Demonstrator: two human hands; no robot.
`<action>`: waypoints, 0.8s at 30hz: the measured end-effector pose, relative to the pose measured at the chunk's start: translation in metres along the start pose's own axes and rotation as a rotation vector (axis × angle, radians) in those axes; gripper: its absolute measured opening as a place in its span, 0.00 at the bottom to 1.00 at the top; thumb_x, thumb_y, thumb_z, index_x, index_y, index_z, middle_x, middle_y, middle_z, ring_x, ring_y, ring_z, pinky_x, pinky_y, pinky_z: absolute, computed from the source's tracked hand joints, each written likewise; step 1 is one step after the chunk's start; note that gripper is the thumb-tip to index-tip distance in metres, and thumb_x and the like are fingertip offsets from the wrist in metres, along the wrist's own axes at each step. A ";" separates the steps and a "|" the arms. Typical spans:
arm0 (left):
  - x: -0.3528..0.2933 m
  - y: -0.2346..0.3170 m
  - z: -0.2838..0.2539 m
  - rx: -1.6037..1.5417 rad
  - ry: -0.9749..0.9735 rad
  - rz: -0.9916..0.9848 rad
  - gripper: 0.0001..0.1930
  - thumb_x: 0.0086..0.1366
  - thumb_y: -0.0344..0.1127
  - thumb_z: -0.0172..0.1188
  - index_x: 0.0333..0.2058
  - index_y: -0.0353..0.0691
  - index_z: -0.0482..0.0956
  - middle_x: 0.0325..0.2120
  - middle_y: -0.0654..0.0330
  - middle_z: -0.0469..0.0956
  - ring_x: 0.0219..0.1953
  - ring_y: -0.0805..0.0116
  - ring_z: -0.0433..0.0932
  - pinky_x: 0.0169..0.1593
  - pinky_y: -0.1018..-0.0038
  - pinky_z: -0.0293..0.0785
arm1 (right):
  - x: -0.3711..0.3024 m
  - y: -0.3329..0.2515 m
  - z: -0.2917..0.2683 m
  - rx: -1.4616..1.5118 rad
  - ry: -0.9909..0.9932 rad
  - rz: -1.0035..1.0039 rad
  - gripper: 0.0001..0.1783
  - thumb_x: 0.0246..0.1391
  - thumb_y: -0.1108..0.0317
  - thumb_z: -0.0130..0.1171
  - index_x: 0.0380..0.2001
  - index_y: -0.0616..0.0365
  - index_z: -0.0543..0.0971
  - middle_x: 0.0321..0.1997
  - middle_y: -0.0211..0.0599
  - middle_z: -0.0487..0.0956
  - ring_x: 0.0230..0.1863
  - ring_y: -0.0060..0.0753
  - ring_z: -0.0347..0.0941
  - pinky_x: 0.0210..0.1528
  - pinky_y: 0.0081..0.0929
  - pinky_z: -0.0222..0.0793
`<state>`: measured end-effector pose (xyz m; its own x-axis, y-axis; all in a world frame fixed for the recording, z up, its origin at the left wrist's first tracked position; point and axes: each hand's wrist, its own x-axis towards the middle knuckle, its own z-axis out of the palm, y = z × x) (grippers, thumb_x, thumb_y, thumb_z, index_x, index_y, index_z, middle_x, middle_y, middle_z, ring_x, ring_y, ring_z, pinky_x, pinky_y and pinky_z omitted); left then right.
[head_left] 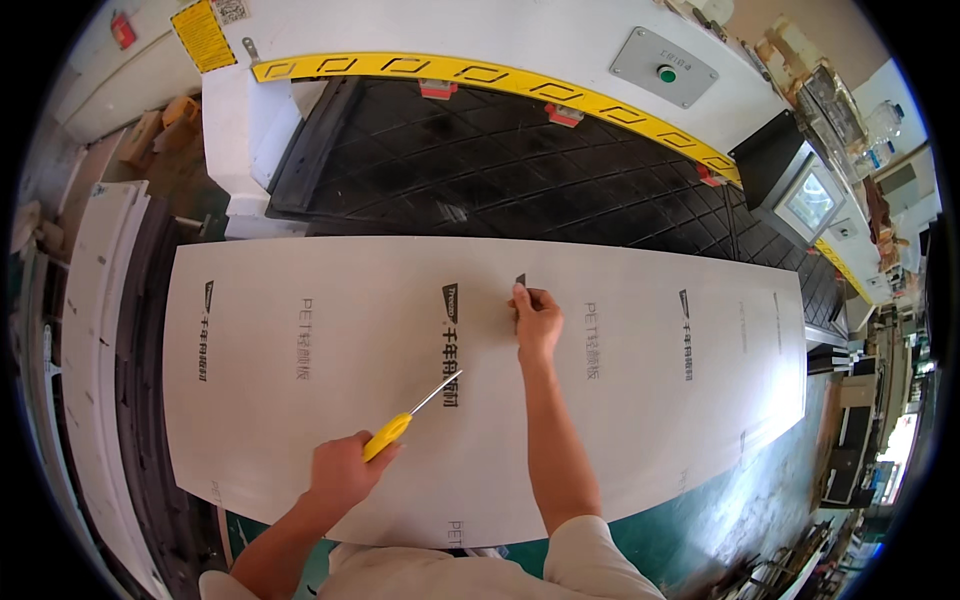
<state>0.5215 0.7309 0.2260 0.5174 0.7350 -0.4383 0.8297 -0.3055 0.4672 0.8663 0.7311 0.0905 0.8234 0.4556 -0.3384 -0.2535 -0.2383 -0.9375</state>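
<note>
A large white panel (pixel 380 450) with rows of dark printed marks lies flat before me. My left hand (pixel 345 470), fingers wrapped round, grips a yellow-handled tool (pixel 388 437) with a thin, pointed metal blade. The blade slants up to the right across a printed mark near the panel's middle; whether it touches the surface I cannot tell. Farther away, to the right of the blade, my right hand (pixel 538 318) is closed in a pinch above the panel. A small dark piece (pixel 520 280) shows at its fingertips, partly hidden by them.
Beyond the panel is a white machine (pixel 540 35) with a yellow guard strip (pixel 400 66), a green button (pixel 667 74) and a black quilted bed (pixel 480 160). A screen (pixel 808 200) juts out at right. Stacked boards (pixel 110 380) stand at left.
</note>
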 end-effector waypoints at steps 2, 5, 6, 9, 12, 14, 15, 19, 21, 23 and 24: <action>0.014 0.022 0.011 -0.043 -0.028 -0.041 0.26 0.67 0.61 0.64 0.30 0.39 0.83 0.16 0.54 0.77 0.21 0.47 0.78 0.28 0.58 0.74 | 0.013 -0.008 -0.015 -0.074 0.023 -0.059 0.13 0.63 0.64 0.68 0.41 0.66 0.85 0.32 0.31 0.84 0.28 0.18 0.72 0.31 0.21 0.68; 0.024 0.041 0.018 -0.139 -0.080 -0.134 0.25 0.67 0.59 0.63 0.32 0.38 0.84 0.17 0.53 0.78 0.23 0.46 0.79 0.31 0.58 0.75 | 0.052 -0.003 -0.043 -0.371 -0.068 -0.216 0.13 0.61 0.64 0.67 0.44 0.62 0.86 0.33 0.36 0.85 0.32 0.26 0.77 0.37 0.29 0.74; 0.023 0.040 0.018 -0.152 -0.069 -0.153 0.24 0.67 0.57 0.64 0.32 0.38 0.84 0.18 0.53 0.78 0.23 0.46 0.79 0.31 0.58 0.76 | 0.074 -0.001 -0.061 -0.472 -0.031 -0.378 0.13 0.60 0.65 0.67 0.45 0.60 0.86 0.35 0.40 0.85 0.36 0.32 0.79 0.42 0.32 0.76; 0.024 0.015 0.005 -0.209 0.125 -0.137 0.19 0.67 0.50 0.67 0.34 0.36 0.83 0.20 0.52 0.79 0.24 0.44 0.79 0.34 0.58 0.77 | 0.159 -0.009 -0.136 -0.624 0.109 -0.459 0.12 0.58 0.66 0.64 0.42 0.59 0.87 0.36 0.44 0.86 0.35 0.43 0.82 0.43 0.38 0.77; 0.029 -0.040 -0.005 -0.142 0.360 0.014 0.14 0.66 0.43 0.68 0.34 0.35 0.84 0.20 0.54 0.79 0.22 0.49 0.79 0.32 0.61 0.77 | 0.196 -0.039 -0.147 -0.869 0.251 -0.538 0.12 0.58 0.67 0.63 0.41 0.59 0.87 0.38 0.46 0.85 0.39 0.51 0.83 0.43 0.42 0.78; 0.032 -0.069 -0.009 -0.297 0.270 -0.121 0.13 0.66 0.41 0.68 0.33 0.35 0.84 0.20 0.56 0.80 0.20 0.56 0.79 0.28 0.66 0.74 | 0.202 -0.055 -0.136 -1.044 0.258 -0.627 0.11 0.57 0.68 0.64 0.41 0.59 0.87 0.39 0.47 0.84 0.40 0.51 0.83 0.42 0.42 0.78; 0.034 -0.078 -0.012 -0.484 0.101 -0.322 0.12 0.67 0.40 0.68 0.33 0.35 0.83 0.20 0.58 0.79 0.20 0.60 0.79 0.26 0.69 0.73 | 0.209 -0.040 -0.127 -1.110 0.155 -0.697 0.10 0.57 0.68 0.64 0.39 0.60 0.86 0.39 0.47 0.81 0.42 0.52 0.81 0.44 0.45 0.77; 0.041 -0.127 0.002 -0.894 -0.106 -0.543 0.13 0.70 0.39 0.65 0.31 0.35 0.81 0.20 0.60 0.80 0.19 0.72 0.79 0.20 0.76 0.65 | 0.126 0.008 0.041 -1.162 -0.070 -0.775 0.07 0.63 0.69 0.54 0.37 0.53 0.82 0.42 0.43 0.79 0.49 0.48 0.78 0.49 0.45 0.79; 0.047 -0.144 0.003 -0.965 -0.106 -0.543 0.13 0.72 0.40 0.62 0.33 0.35 0.80 0.22 0.57 0.81 0.17 0.70 0.78 0.19 0.76 0.65 | 0.090 0.011 0.116 -1.119 -0.174 -0.936 0.07 0.60 0.70 0.55 0.33 0.55 0.82 0.41 0.41 0.80 0.48 0.48 0.78 0.49 0.45 0.79; 0.048 -0.150 0.004 -1.023 -0.095 -0.561 0.13 0.73 0.40 0.61 0.34 0.34 0.79 0.24 0.55 0.82 0.16 0.69 0.78 0.18 0.75 0.65 | 0.057 -0.021 0.156 -1.007 -0.507 -0.750 0.07 0.56 0.73 0.58 0.35 0.56 0.84 0.44 0.45 0.80 0.53 0.46 0.78 0.53 0.41 0.80; 0.050 -0.147 0.001 -1.039 -0.099 -0.566 0.14 0.73 0.39 0.61 0.34 0.33 0.78 0.24 0.55 0.83 0.16 0.69 0.78 0.18 0.75 0.66 | 0.060 -0.023 0.152 -0.993 -0.438 -0.778 0.06 0.55 0.73 0.58 0.34 0.56 0.84 0.42 0.45 0.80 0.51 0.46 0.78 0.52 0.41 0.80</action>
<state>0.4254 0.8119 0.1341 0.1836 0.5433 -0.8192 0.4017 0.7192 0.5669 0.8439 0.8946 0.0793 0.3071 0.9482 0.0812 0.8331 -0.2267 -0.5046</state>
